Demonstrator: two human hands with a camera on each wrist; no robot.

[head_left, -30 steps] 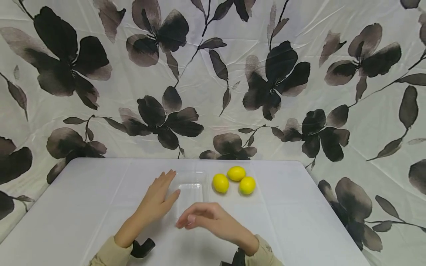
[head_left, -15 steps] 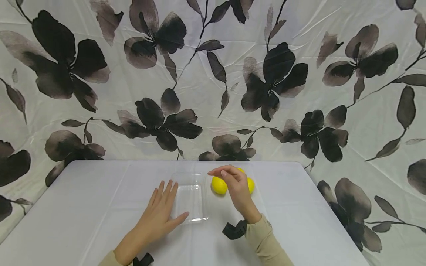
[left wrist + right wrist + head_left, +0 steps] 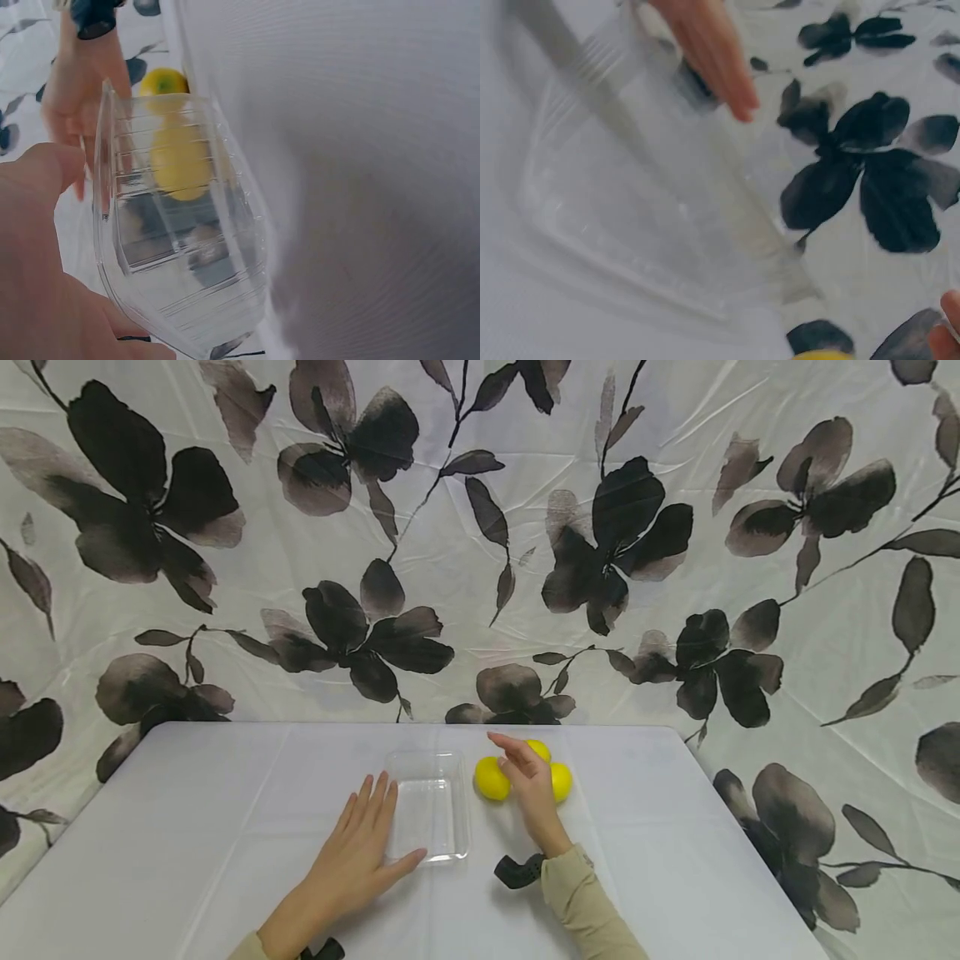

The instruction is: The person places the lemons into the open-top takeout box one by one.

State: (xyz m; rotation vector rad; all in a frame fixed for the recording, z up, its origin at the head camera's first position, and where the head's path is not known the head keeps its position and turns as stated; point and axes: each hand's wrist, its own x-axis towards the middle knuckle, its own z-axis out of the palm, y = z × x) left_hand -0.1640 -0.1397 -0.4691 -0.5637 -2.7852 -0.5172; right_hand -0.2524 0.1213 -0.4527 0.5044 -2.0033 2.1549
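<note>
Left hand [image 3: 358, 850] and right hand [image 3: 534, 789] seemed unclenched, yellow oval lemons [image 3: 490, 780] at the latter's nine and three o'clock.

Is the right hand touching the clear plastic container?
Apart. The head view shows a yellow lemon and white tabletop between the right hand and the clear plastic container.

Clear ribbed tray [image 3: 154, 292], one. Left hand [image 3: 34, 251], beside its rim, contact unclear. Yellow lemons [image 3: 161, 79], partly seen through the plastic. Right hand [image 3: 84, 94], beyond the tray. White tabletop [image 3: 375, 180]; floral cloth [image 3: 26, 67].
</note>
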